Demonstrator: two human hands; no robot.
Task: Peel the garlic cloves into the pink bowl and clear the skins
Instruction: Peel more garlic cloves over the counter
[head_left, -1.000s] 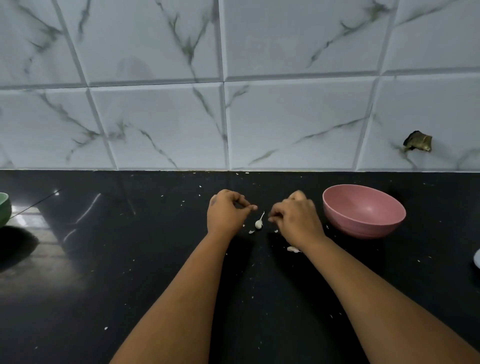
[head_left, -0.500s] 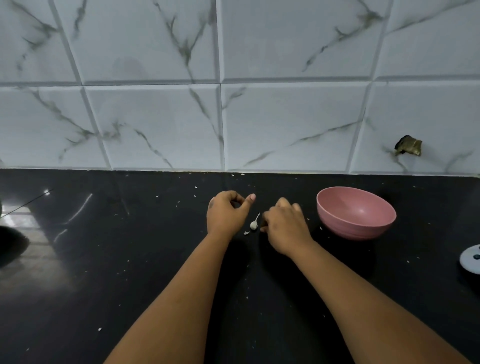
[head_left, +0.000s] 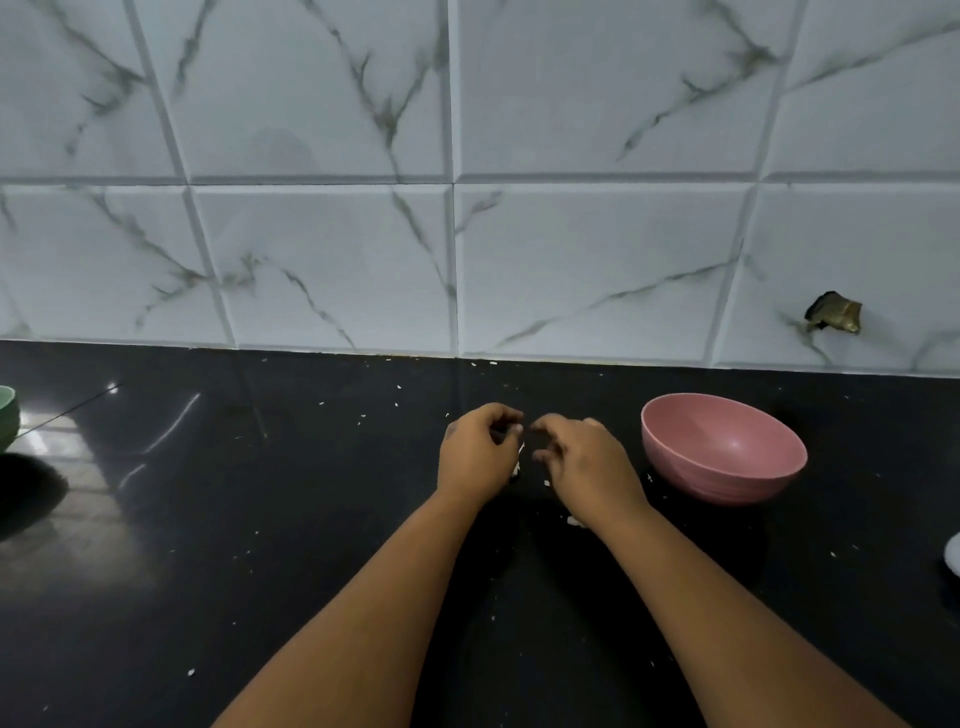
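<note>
Black polished desk (head_left: 260, 597), flecked with pale skin scraps (head_left: 574, 521), is crossed by two bare forearms. Left hand (head_left: 475, 454): fingers curled inward, seemingly pinched on a small whitish garlic clove (head_left: 517, 467) that shows at its inner edge; the grip itself is not clearly seen. Right hand (head_left: 587, 460): fingers loosely bent, tips near the left hand, nothing held. Pink bowl (head_left: 722, 452): just right of the right hand, upright, apparently empty. Step judged: peeling in hand. Next called for: skin drawn off, clove carried rightward into the bowl. Marbled wall tiles (head_left: 597, 260) are noted behind.

Left hand (head_left: 475, 452) and right hand (head_left: 584, 460) hover close together, fingers curled.
</note>
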